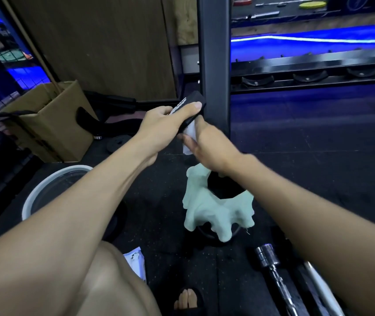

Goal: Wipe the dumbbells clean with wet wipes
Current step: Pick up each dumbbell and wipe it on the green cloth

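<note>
- While a black weight (187, 109) is held up in front of the body at about 12 o'clock, it is gripped by the left hand (159, 126), thumb laid along its top edge, so that one face is offered to the other hand.
- A white wipe (190, 135) is pinched in the right hand (209, 144) and pressed to the near end of the weight, at 1 o'clock; the fingers are curled round it, seemingly to rub the surface.
- A pale green cloth (213, 208) hangs from below the right hand at 6 o'clock of the grip, draped over a dark round object; whether it is held or only caught cannot be told.
- A chrome bar (271, 263) lies on the dark floor at 5 o'clock, probably put within reach for its turn.
- A white-rimmed basin (45, 190) sits at 8 o'clock beside the left forearm, likely kept close for rinsing.
- A white packet (136, 261), possibly the wipes, lies by the knee at 7 o'clock.
- A cardboard box (51, 124) stands at 10 o'clock, and a black rack post (215, 65) rises just behind the hands.
</note>
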